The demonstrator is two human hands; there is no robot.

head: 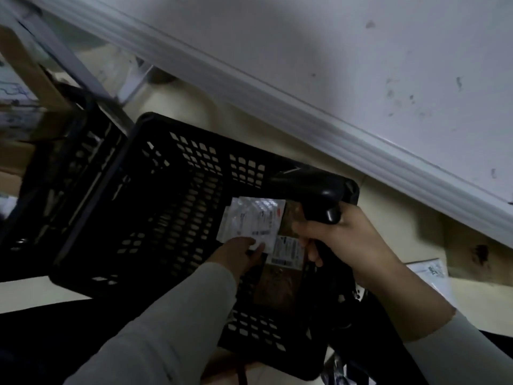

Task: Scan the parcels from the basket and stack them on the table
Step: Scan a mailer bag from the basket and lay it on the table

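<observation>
A black perforated basket (177,173) stands on the floor below the white table (361,65). Inside it lie a clear-wrapped white parcel (251,218) and a brown cardboard parcel (274,284) with a white label (287,252). My left hand (236,252) reaches into the basket and pinches the near edge of the clear-wrapped parcel. My right hand (341,240) grips the handle of a black barcode scanner (313,187), held just over the basket's right rim with its head pointing left.
The table's ribbed white edge (277,98) runs diagonally above the basket. A second dark crate (55,173) sits to the left beside cardboard. A white packet (431,276) lies on the floor at the right, below a wooden board (477,257).
</observation>
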